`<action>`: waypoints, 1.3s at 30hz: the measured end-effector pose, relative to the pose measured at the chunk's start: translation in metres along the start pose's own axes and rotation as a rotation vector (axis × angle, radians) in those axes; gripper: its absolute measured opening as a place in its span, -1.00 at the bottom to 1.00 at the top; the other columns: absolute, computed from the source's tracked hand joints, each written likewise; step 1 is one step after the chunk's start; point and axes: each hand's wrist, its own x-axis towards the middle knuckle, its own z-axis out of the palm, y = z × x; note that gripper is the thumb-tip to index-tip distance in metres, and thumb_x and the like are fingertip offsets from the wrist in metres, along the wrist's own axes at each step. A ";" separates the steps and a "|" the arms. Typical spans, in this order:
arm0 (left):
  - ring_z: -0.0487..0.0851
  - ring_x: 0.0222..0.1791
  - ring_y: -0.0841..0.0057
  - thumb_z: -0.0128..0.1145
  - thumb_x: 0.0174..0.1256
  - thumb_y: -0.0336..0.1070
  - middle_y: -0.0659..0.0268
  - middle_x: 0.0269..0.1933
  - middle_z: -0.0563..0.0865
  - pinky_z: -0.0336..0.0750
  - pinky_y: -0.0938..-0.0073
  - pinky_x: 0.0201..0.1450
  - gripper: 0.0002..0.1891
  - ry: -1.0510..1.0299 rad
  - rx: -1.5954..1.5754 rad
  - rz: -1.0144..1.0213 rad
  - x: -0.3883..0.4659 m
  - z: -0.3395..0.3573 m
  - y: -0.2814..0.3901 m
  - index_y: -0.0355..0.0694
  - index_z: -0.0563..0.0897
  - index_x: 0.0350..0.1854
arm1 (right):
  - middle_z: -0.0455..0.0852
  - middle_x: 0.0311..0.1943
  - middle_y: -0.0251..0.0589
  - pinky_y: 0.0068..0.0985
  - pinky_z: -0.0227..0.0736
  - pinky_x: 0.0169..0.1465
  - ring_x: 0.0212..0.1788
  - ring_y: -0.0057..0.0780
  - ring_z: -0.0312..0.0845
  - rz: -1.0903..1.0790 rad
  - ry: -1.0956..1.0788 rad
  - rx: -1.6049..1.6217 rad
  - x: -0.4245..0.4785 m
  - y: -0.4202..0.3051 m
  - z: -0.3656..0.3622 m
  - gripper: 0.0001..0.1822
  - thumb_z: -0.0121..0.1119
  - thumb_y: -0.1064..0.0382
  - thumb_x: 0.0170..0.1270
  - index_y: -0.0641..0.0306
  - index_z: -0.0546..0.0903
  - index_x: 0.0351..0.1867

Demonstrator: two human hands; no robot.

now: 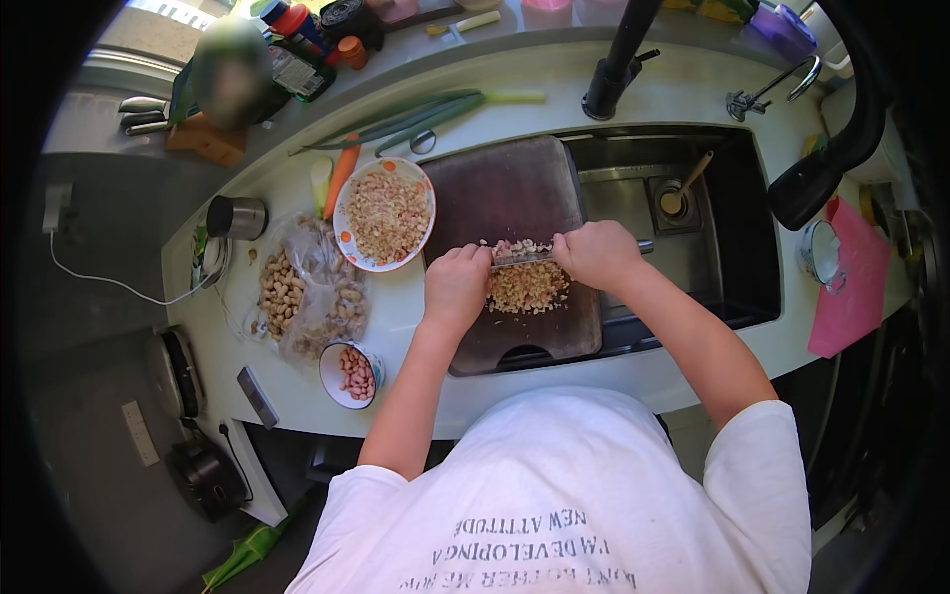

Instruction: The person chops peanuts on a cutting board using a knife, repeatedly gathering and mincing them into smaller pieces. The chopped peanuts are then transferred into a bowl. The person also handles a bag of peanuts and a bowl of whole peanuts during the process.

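A dark cutting board (505, 185) lies partly over the sink, with chopped peanuts (528, 288) heaped on it. Across the heap lies a kitchen knife (523, 258), its blade edge down among the pieces. My right hand (600, 255) grips the knife at its handle end, and the metal handle tip shows beyond the fist. My left hand (459, 286) is closed over the far end of the blade; the fingertips are hidden. Left of the board stands a patterned bowl (340, 215) of chopped peanuts. A small bowl (331, 377) holds shelled pink peanuts.
A plastic bag (312, 252) with unshelled peanuts lies left, near a phone (257, 398). Behind the bowl are a carrot (343, 174) and green onions (438, 115). The sink (631, 200) holds a small ladle (686, 185); a black faucet (605, 85) stands behind it.
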 end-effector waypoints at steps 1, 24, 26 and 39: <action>0.65 -0.32 0.30 0.21 0.01 -0.45 0.29 -0.41 0.62 0.54 0.28 -0.26 -0.89 -0.011 0.021 0.017 0.002 -0.004 0.003 -0.18 0.60 -0.38 | 0.70 -0.55 0.01 -0.12 0.57 -0.26 -0.42 0.03 0.66 -0.011 0.027 0.040 0.000 0.006 0.004 -0.46 -0.23 0.04 0.37 0.26 0.69 -0.59; 0.64 -0.37 0.31 0.20 -0.03 -0.47 0.29 -0.44 0.60 0.54 0.31 -0.31 -0.90 0.074 -0.007 -0.001 0.012 0.011 -0.010 -0.16 0.54 -0.47 | 0.76 -0.43 -0.06 -0.16 0.59 -0.23 -0.32 -0.05 0.70 0.029 -0.075 -0.048 0.017 -0.003 -0.023 -0.54 -0.16 0.07 0.36 0.19 0.74 -0.47; 0.64 -0.37 0.33 0.21 -0.06 -0.47 0.29 -0.44 0.60 0.54 0.34 -0.32 -0.88 0.056 0.074 -0.027 0.006 0.008 0.003 -0.16 0.53 -0.48 | 0.73 -0.46 -0.02 -0.13 0.57 -0.21 -0.34 0.00 0.67 -0.055 -0.055 -0.021 0.020 0.012 -0.017 -0.47 -0.22 0.01 0.36 0.22 0.72 -0.52; 0.66 -0.27 0.26 0.27 0.07 -0.43 0.29 -0.31 0.69 0.54 0.29 -0.25 -0.86 0.099 -0.194 -0.140 -0.016 0.013 -0.010 -0.15 0.64 -0.30 | 0.79 -0.39 -0.22 -0.22 0.61 -0.29 -0.31 -0.19 0.74 -0.153 -0.134 -0.250 0.010 -0.038 -0.063 -0.61 -0.12 0.11 0.38 0.09 0.76 -0.42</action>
